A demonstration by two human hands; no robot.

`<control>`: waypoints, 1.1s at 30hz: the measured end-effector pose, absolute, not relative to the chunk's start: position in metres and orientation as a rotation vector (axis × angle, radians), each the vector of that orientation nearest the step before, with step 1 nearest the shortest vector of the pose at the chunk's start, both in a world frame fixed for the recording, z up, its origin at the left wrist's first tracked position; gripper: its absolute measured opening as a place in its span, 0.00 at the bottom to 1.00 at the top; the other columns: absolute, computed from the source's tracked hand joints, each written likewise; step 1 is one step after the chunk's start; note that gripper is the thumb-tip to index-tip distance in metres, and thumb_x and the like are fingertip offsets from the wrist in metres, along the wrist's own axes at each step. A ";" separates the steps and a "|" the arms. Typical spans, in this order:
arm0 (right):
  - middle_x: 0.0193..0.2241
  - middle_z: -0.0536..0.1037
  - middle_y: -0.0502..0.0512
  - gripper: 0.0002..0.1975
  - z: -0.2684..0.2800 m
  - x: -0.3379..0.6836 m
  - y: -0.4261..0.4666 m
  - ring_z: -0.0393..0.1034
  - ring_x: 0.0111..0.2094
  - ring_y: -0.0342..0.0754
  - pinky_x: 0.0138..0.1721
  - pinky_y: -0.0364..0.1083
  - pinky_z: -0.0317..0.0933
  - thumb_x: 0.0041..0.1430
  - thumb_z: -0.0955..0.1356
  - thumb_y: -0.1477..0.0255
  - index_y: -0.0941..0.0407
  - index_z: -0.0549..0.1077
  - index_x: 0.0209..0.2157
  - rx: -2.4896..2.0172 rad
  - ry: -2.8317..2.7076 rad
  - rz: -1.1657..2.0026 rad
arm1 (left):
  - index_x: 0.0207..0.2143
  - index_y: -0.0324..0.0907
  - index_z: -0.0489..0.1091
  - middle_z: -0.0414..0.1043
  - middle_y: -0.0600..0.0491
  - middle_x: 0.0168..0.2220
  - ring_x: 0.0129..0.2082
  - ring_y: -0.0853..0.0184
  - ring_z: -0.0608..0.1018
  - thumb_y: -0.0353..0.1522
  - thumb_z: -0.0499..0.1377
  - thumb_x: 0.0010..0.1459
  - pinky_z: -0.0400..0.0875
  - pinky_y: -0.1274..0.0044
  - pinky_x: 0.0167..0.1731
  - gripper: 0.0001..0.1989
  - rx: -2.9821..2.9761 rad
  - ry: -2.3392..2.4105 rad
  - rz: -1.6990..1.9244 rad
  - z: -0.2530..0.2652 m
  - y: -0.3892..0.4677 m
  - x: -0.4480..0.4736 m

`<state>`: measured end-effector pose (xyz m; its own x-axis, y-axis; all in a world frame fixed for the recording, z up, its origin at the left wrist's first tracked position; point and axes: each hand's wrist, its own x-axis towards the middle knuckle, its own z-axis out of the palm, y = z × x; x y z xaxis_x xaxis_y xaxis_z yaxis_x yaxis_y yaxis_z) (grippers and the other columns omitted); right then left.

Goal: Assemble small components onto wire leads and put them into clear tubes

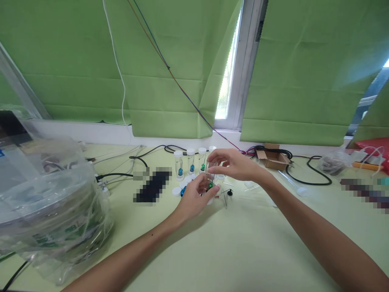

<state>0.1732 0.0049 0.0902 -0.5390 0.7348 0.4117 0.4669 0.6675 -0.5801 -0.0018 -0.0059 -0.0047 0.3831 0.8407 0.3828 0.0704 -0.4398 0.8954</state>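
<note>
By the desk's [219,247] back edge, capped tubes [178,163] look finished; left hand [194,196] holds one tube [209,183], probably unfinished; right hand's [233,165] grip unclear

Location type: workshop or lab, apparently. Indicators: capped clear tubes [179,164], black cable [323,183] and an opened cardboard box [273,162] on the workbench [225,251]; a plastic-wrapped stack [60,211] at its left end; a window frame [245,61] and green blinds [298,81] directly behind it.
</note>
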 end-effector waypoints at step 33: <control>0.33 0.79 0.53 0.12 0.103 0.159 -0.030 0.73 0.33 0.46 0.34 0.45 0.66 0.54 0.71 0.64 0.56 0.75 0.38 -0.897 -2.263 0.462 | 0.53 0.37 0.61 0.70 0.37 0.45 0.45 0.50 0.74 0.17 0.45 0.54 0.67 0.67 0.37 0.24 2.598 1.851 -0.062 0.017 0.008 -0.051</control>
<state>0.1590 -0.0299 0.1031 -0.5535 0.7059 0.4420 0.4763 0.7036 -0.5273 -0.0506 0.0078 0.0168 0.3263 0.9453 -0.0029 0.9434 -0.3258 -0.0625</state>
